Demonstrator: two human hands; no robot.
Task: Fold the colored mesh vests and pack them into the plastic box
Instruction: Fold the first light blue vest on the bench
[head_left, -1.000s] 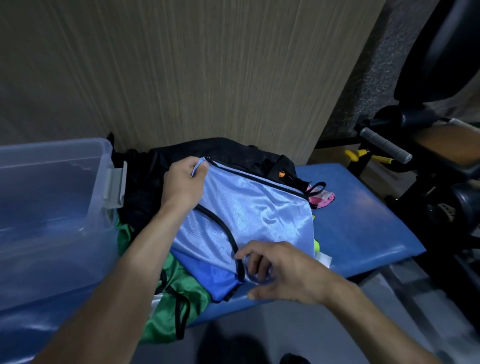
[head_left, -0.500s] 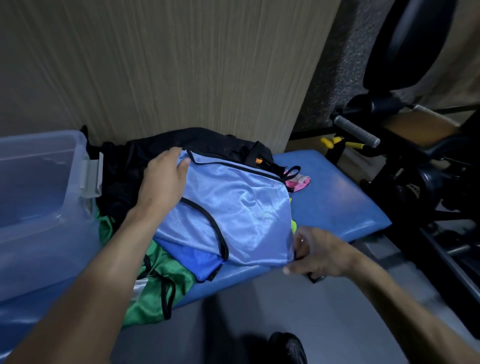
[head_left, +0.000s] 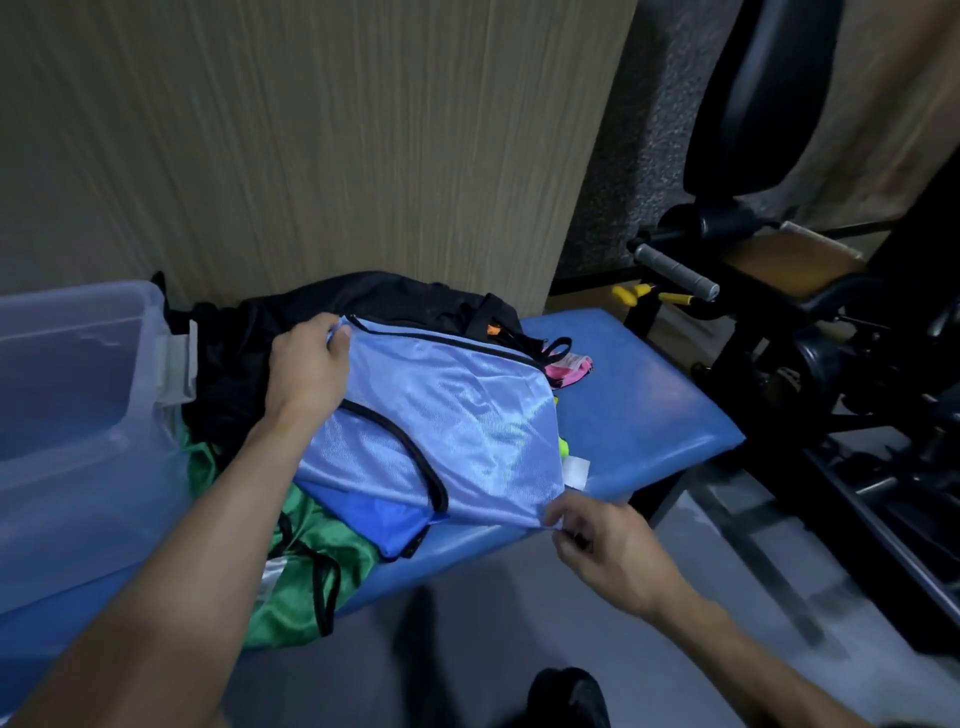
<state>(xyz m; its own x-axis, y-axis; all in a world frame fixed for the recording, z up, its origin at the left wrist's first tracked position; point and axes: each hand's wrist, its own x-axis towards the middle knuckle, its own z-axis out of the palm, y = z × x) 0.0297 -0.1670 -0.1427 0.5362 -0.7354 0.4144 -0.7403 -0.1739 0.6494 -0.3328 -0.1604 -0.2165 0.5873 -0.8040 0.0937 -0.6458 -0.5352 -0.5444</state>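
Head view: light-blue mesh vest with black trim (head_left: 457, 426) lies half-folded on top of a heap of other garments at the middle of the blue padded surface (head_left: 639, 415). Left hand (head_left: 306, 374) grips the vest's far-left corner, thumb and fingers curled round the black-trimmed edge. Right hand (head_left: 602, 545) pinches the near-right corner, at the near edge of the surface. Cloth between the two hands looks fairly smooth, stretched across the diagonal.

Under the vest: a darker blue vest (head_left: 379, 525) and a green shiny vest (head_left: 306, 582) spilling over the near edge, a black garment (head_left: 363, 301) toward the far edge, a pink item (head_left: 569, 369) beside it. Clear plastic box with grey latch (head_left: 78, 415) sits at the left end of the surface, touching the heap; whether it already holds anything cannot be told.

Judgement: folding step in hand, first vest or close to it; packing not yet begun for this one. Next move probably calls for bringing one held corner across to the other to halve the panel, keeping edges aligned since the slick fabric will slide on the uneven heap.
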